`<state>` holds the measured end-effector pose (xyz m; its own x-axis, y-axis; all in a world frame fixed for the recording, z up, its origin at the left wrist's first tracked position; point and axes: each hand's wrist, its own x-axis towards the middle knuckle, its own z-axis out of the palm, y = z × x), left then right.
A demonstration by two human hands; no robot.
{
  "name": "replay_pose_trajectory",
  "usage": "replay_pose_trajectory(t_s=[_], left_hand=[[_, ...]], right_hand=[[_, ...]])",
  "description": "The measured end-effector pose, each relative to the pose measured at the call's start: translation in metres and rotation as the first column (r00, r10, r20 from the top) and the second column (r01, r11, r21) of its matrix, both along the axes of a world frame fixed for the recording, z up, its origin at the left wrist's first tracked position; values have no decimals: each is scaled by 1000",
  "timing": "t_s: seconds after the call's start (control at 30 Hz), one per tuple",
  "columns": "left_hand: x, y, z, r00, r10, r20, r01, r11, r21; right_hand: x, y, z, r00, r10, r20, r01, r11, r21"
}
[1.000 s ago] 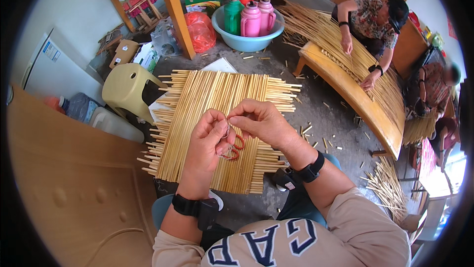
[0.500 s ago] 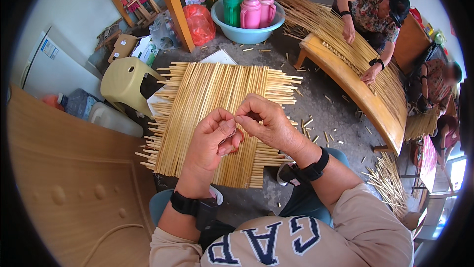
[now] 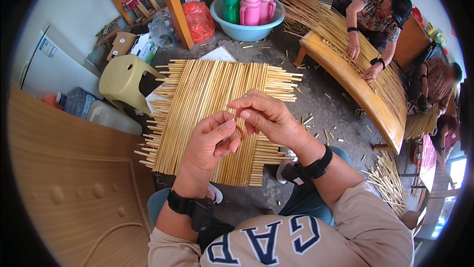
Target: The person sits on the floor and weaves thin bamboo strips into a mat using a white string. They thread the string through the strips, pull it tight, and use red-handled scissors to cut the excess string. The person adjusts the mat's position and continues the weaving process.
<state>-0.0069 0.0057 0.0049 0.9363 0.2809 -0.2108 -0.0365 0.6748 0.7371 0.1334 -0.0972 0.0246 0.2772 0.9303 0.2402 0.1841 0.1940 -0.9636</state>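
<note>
Just above the reed mat (image 3: 190, 94), my left hand (image 3: 212, 138) is closed in a pinch on a thin pale thread (image 3: 233, 121), its other fingers curled below. Beside it my right hand (image 3: 269, 121) has its index finger lifted over the thread, apart from the thumb, with the other fingers bent. A red loop (image 3: 239, 130), like a scissor handle, shows between my hands; whether it is held or lying on the mat I cannot tell. The mat is of pale straight stalks with uneven ends on both sides.
A yellow stool (image 3: 118, 77) stands left, beside a wooden panel (image 3: 69, 178). A blue basin (image 3: 227, 30) holds flasks behind. At right, a co-worker (image 3: 375, 15) bends over stalks on a wooden bench (image 3: 345, 84); others are behind. Cut pieces and loose stalks (image 3: 385, 183) litter the floor.
My right hand's index finger has lifted away from the thumb and from my left hand's pinch. Less of the red loops shows. The co-worker's upper hand has moved down along the stalks.
</note>
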Motion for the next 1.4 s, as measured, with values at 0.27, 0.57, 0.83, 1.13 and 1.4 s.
replay_pose_trajectory(t_s=[0.27,0.57,0.83,1.13,1.4], left_hand=[[0,0,-2,998,-59,-21,59,998,22],[3,-4,7,997,41,-67,-43,999,-26],[4,-5,2,986,133,-102,-127,990,67],[3,-8,9,950,302,-81,-283,942,182],[2,-6,7,962,264,-76,-234,933,273]], right_hand=[[10,0,-10,979,97,178,-108,993,52],[1,0,-7,964,-89,249,87,996,21],[-2,2,-16,999,-44,18,44,999,-31],[6,-1,-2,949,-101,-300,59,988,-146],[3,2,-14,994,11,-108,-13,1000,-25]])
